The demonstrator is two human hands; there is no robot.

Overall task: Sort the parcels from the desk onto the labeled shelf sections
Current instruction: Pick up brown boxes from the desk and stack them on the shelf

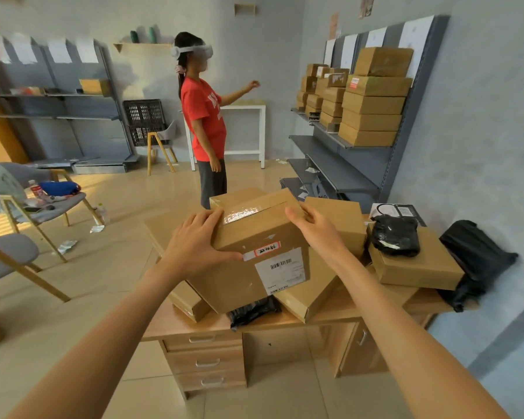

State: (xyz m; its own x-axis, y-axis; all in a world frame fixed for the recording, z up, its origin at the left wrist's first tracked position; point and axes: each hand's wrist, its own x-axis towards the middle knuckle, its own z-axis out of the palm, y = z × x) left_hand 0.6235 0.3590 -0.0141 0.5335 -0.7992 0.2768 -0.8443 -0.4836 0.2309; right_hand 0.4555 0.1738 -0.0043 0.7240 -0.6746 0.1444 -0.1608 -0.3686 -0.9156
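Both hands on one box: left hand gripping its left side, right hand gripping its far right edge. Tilted atop other parcels on the worktop. Stacked boxes on the shelf beyond.

Both forearms were bare, with no sleeves visible. The left hand and the right hand wore no gloves, rings or watch.

Matt cardboard box, glossy tape; wooden desk; shiny plastic bag.
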